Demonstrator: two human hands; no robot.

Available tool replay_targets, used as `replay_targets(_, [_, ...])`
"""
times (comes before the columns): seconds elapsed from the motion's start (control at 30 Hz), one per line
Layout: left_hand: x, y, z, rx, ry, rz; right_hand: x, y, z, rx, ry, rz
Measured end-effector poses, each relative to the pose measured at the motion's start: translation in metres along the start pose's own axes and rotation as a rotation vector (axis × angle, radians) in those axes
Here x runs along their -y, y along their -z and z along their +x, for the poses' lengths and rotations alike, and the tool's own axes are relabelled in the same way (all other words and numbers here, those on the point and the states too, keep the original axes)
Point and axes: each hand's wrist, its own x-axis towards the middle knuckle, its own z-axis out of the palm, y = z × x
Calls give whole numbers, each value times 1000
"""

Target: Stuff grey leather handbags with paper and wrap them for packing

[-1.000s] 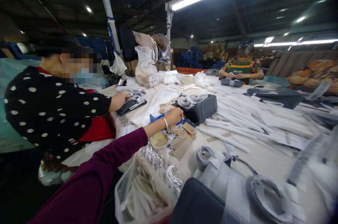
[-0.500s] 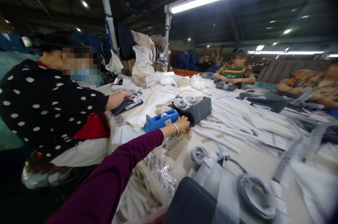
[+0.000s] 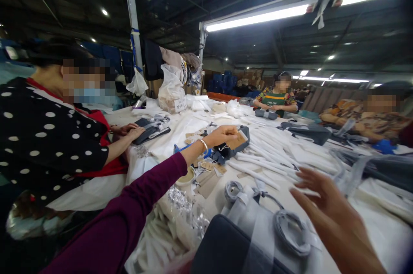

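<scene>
My left hand [image 3: 222, 136] is raised over the table, its fingers pinched on a brown hang tag [image 3: 238, 140] with a thin white string. Behind the tag sits a dark grey bag [image 3: 243, 148], partly hidden by my hand. At the right, my right hand [image 3: 332, 209] hovers with fingers apart, holding nothing. Left of it, nearest me, lies another dark grey bag [image 3: 222, 244], with coiled wrapped straps [image 3: 292, 231] and clear film on it. Below my left wrist are several loose tags [image 3: 209, 166] and brown card strips [image 3: 206, 183].
A blue tape dispenser [image 3: 208, 153] is mostly hidden behind my left forearm. White padding rolls [image 3: 267, 160] cover the middle of the table. At left a co-worker's hands [image 3: 130, 131] rest by a grey bag [image 3: 151, 131]. Two more people sit across the table.
My left hand has lifted from the tag pile and now holds a hang tag. My right hand has come into view at the right. The co-worker's second hand now shows.
</scene>
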Motion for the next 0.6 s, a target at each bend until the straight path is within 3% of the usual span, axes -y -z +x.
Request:
replay_targets(0.1, [-22,-34,4,190,25,-96,50,-43,52,-7,95,29])
replay_targets(0.2, [-36,-56,-3,199,62,-212,57,-63,78,39,16,-10])
replay_targets(0.33, [-42,-75,-23,214,171,-388,45,-48,70,35,-145,167])
replay_targets(0.6, [-43,-134,-49,178,315,-560,29,3,15,-40,-335,501])
